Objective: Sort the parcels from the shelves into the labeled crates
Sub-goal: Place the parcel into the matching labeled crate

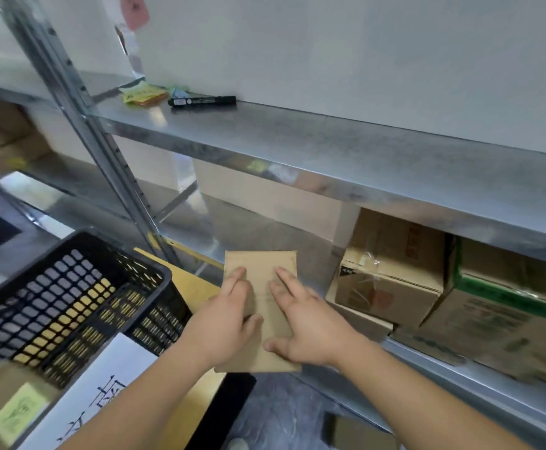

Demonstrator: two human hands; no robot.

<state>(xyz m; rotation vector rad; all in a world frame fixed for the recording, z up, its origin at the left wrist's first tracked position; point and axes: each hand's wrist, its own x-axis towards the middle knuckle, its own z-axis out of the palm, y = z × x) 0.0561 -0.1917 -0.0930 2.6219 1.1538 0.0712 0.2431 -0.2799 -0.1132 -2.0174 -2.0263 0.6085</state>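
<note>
A flat brown cardboard parcel (263,264) is held in front of the lower metal shelf (460,375), low in the middle of the view. My left hand (229,323) grips its left side, fingers on top and thumb curled at the edge. My right hand (304,319) lies on its right side with fingers spread flat and thumb at the near edge. A black perforated crate (70,287) stands at the lower left, with a white label sheet (102,391) on its near rim.
Several brown cartons (395,271) fill the lower shelf at the right. The upper shelf (330,141) carries a black marker (203,101) and sticky notes (143,95). A slanted steel upright (96,134) stands left. A box with a yellow note (18,414) sits at bottom left.
</note>
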